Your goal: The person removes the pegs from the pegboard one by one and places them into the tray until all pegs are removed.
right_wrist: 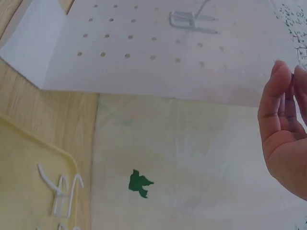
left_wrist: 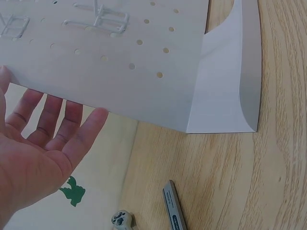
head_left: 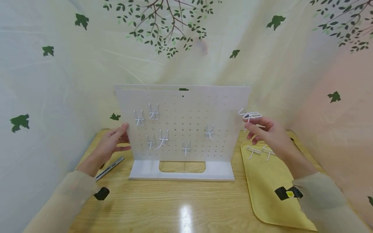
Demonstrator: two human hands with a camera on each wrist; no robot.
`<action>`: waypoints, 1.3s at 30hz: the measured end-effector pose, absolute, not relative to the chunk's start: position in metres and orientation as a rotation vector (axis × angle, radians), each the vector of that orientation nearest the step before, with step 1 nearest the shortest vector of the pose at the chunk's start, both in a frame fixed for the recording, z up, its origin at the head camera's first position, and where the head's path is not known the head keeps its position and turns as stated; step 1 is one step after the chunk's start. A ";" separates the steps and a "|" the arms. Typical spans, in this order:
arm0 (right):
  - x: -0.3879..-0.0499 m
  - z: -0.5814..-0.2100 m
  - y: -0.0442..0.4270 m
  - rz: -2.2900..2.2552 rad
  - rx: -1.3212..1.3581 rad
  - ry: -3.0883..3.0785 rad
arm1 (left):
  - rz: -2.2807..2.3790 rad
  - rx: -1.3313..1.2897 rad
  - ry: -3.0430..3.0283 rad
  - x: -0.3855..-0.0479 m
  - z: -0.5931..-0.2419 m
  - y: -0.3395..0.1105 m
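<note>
At pegboard (head_left: 192,106), gripping with left hand (head_left: 112,142).
Head view only: pinching hook (head_left: 254,115) in right hand (head_left: 271,134); inside tray (head_left: 271,200), loose hooks (head_left: 253,150).

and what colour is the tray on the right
The tray is yellow, showing best in the head view.

Bright diffuse light, white glare on wooden table (head_left: 151,204), faint shadows
</note>
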State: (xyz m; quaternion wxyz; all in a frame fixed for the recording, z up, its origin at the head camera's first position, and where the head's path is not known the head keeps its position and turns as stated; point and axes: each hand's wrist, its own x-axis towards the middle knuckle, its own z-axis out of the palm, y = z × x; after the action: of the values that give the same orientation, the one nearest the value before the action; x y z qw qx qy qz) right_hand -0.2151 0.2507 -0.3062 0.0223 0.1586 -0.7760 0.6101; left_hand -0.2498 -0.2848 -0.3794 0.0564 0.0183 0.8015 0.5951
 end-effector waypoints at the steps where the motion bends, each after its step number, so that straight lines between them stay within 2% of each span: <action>1: -0.215 -0.308 0.256 1.893 0.491 -2.373 | 1.804 0.059 2.433 -0.250 -0.379 -0.285; 19: -0.229 -0.362 0.341 2.129 0.287 -2.127 | 1.806 0.056 2.440 -0.251 -0.380 -0.285; 27: -0.230 -0.390 0.378 2.227 0.042 -2.190 | 1.803 0.048 2.436 -0.251 -0.380 -0.285; 39: -0.226 -0.430 0.403 2.288 -0.364 -2.300 | 1.809 0.027 2.434 -0.251 -0.381 -0.284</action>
State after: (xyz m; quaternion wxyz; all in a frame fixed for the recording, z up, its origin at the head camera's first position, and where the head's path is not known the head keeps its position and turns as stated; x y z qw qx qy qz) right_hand -0.2259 0.4034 -0.4299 -0.0616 -0.1114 -0.7032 0.6995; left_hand -0.2510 -0.2843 -0.3809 0.0544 0.0089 0.8013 0.5957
